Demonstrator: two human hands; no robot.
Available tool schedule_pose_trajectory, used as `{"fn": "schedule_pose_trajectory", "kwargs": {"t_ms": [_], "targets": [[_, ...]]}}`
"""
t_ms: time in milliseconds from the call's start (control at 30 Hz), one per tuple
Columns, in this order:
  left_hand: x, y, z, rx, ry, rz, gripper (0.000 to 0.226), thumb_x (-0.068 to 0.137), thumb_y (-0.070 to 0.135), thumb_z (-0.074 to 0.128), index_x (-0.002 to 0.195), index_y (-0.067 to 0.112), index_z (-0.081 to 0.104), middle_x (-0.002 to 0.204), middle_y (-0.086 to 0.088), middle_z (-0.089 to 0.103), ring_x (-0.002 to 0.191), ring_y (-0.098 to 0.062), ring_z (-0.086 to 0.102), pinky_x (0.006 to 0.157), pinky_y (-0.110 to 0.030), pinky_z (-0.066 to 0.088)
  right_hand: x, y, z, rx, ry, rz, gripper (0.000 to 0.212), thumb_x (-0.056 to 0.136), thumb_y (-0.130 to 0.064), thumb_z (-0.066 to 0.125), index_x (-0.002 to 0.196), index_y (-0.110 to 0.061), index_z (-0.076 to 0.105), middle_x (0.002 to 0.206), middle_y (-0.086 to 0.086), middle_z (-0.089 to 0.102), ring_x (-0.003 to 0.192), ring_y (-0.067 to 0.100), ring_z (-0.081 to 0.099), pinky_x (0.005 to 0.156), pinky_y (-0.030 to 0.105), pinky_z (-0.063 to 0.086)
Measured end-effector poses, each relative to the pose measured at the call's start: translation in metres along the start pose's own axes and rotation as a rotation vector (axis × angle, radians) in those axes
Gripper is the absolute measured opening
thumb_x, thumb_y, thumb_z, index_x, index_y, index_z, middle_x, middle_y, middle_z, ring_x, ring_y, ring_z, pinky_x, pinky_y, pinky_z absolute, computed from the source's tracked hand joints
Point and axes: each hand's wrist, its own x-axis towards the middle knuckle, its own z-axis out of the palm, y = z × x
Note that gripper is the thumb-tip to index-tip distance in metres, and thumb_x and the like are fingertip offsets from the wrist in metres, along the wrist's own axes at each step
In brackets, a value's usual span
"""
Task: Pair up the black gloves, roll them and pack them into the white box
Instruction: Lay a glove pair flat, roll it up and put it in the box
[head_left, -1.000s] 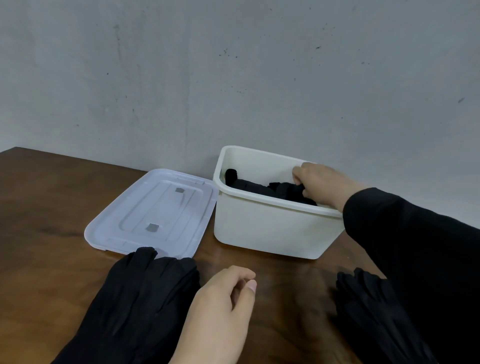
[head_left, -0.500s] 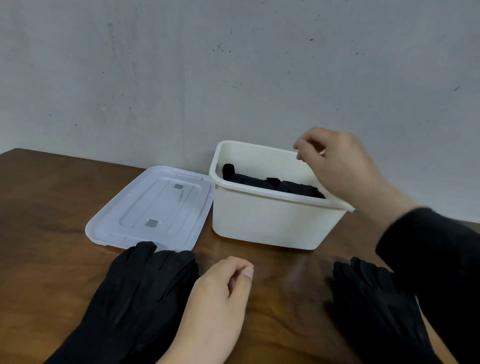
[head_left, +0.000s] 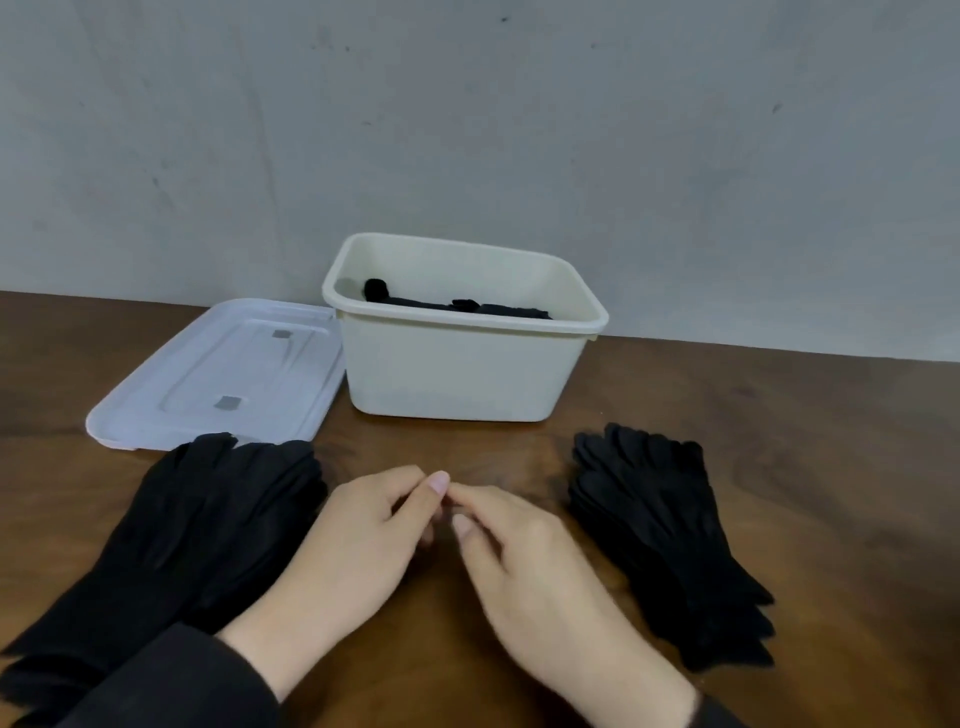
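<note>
Our left hand (head_left: 358, 540) and right hand (head_left: 524, 556) meet at lower centre of the frame, fingers loosely curled, fingertips almost touching, holding nothing. Dark sleeves cover both forearms toward the bottom edge.

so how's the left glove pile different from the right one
The left glove pile is wider and reaches the frame's bottom edge; the right glove pile is narrower and fully in view. The left pile's fingertips overlap the lid; the right pile touches nothing else. Both are black, fingertips toward the white box.

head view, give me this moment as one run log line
left hand: empty | right hand: empty | white box: rolled gloves inside | lid: off
</note>
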Motion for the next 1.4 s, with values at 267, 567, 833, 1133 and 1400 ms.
{"fn": "schedule_pose_trajectory", "kwargs": {"t_ms": [267,567,833,1133,1400], "targets": [[-0.004,0.001,0.002,0.088,-0.098,-0.004,0.036,0.097,0.051,0.045,0.078,0.028,0.065,0.077,0.014,0.068,0.073,-0.004,0.064,0.071,-0.023,0.054,-0.059,0.060,-0.148,-0.509,-0.109,0.086,0.039,0.084,-0.025,0.071,0.105,-0.055,0.058,0.124,-0.035,0.051,0.109,-0.010,0.055,0.088,0.009,0.042],[-0.008,0.001,0.000,0.145,-0.128,0.054,0.035,0.097,0.054,0.042,0.081,0.034,0.065,0.079,0.016,0.068,0.075,-0.005,0.064,0.074,-0.027,0.056,-0.078,0.094,-0.140,-0.573,-0.111,0.137,0.044,0.082,-0.018,0.079,0.087,-0.058,0.061,0.111,-0.037,0.058,0.102,-0.019,0.054,0.082,-0.002,0.038],[-0.021,0.013,-0.009,0.428,-0.151,0.302,0.033,0.102,0.052,0.036,0.098,0.034,0.063,0.088,0.014,0.061,0.081,-0.001,0.056,0.075,-0.029,0.052,-0.038,0.025,-0.160,-0.037,0.293,0.198,0.036,0.075,-0.070,0.056,0.093,-0.040,0.067,0.081,-0.014,0.072,0.073,0.018,0.072,0.066,0.032,0.060],[-0.032,0.014,-0.118,0.622,0.187,-0.017,0.046,0.084,0.065,0.056,0.063,0.024,0.053,0.060,0.005,0.058,0.059,-0.008,0.053,0.052,-0.025,0.035,0.022,-0.026,-0.100,0.148,0.203,0.265,0.019,0.101,-0.025,0.051,0.089,-0.030,0.065,0.085,-0.007,0.075,0.071,0.004,0.074,0.060,0.016,0.052],[-0.046,-0.019,-0.142,0.651,-0.277,-0.343,0.031,0.074,0.058,0.075,0.080,0.030,0.063,0.073,0.011,0.061,0.066,-0.003,0.057,0.058,-0.018,0.038,-0.013,0.000,-0.030,-0.083,-0.021,0.060,0.013,0.092,-0.029,0.059,0.089,-0.041,0.057,0.113,-0.038,0.064,0.086,-0.005,0.068,0.082,0.021,0.056]]}}
